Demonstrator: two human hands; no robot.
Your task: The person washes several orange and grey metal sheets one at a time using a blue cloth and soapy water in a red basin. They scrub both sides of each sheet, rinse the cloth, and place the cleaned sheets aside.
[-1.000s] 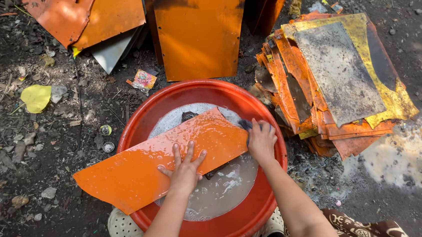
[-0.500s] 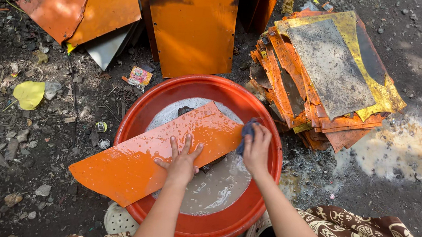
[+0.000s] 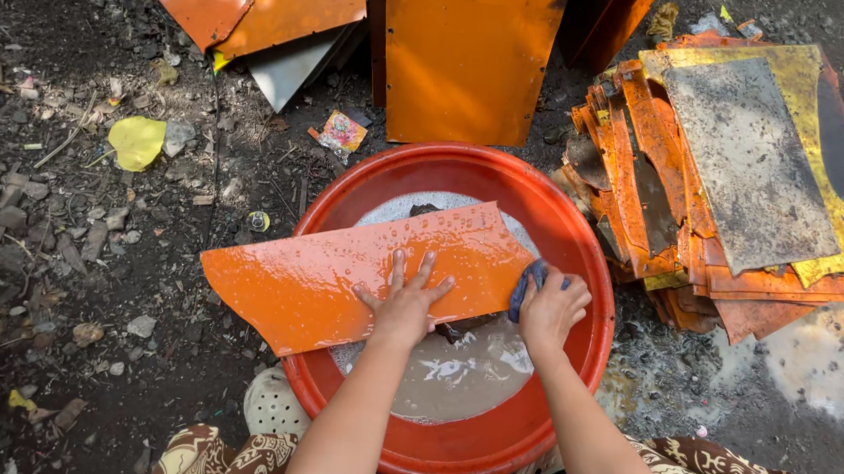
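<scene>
Item: wet orange metal sheet (image 3: 339, 276), flat across red round basin (image 3: 594, 281). Your left hand (image 3: 405, 301) presses it, fingers splayed; your right hand (image 3: 552, 307) grips a blue cloth (image 3: 524, 285).

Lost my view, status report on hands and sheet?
Left hand flat on wet orange sheet. Right hand grips blue cloth. Sheet across red basin.

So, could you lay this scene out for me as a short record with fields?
Setting: dirt ground with stones and litter
Left hand: flat, fingers spread, pressing on wet orange sheet
Right hand: closed on blue cloth at the sheet's right end
Sheet: lies across red basin, its left end sticking out past the rim
Basin contents: murky water
Right of basin: stack of orange sheets
Behind: more orange panels
</scene>
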